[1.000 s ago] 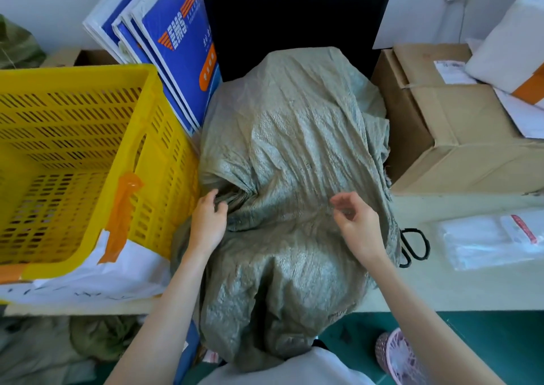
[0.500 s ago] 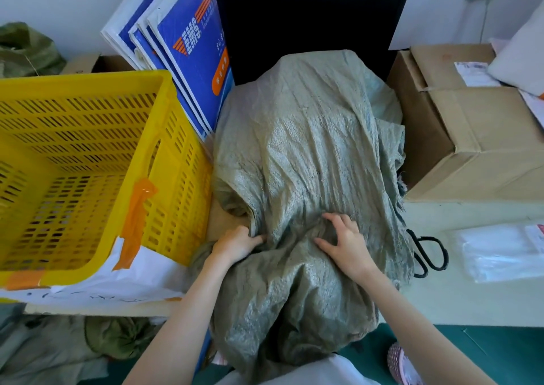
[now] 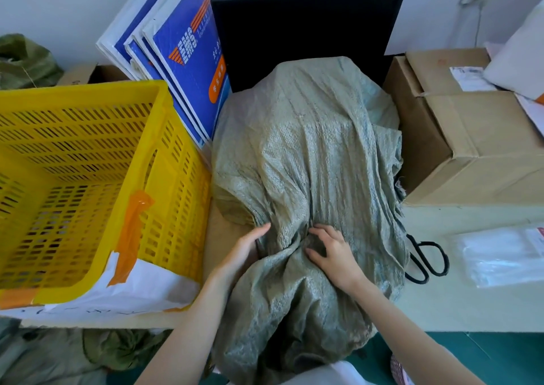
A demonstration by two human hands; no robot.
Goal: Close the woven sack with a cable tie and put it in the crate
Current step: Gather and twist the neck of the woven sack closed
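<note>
Your two hands work the grey-green woven sack [image 3: 309, 161], which lies bulging on the pale table [image 3: 459, 305] between the yellow crate [image 3: 88, 178] at your left and a cardboard box [image 3: 471, 137] at your right, its loose mouth end spilling over the table's near edge toward you. Your left hand [image 3: 244, 249] lies flat with fingers together against the sack's left flank, where the fabric narrows into gathered folds. Your right hand [image 3: 332, 252] rests on top of those folds, fingers curled and digging into the cloth, bunching it rather than pinching any one part. No cable tie can be made out in either hand. The crate stands just beside the sack, patched with orange tape [image 3: 132, 228]. Black-handled scissors [image 3: 426, 258] poke out from under the sack's right edge, near a clear plastic packet [image 3: 503, 258]. Blue-and-white mailers [image 3: 182, 58] lean upright behind the crate.
</note>
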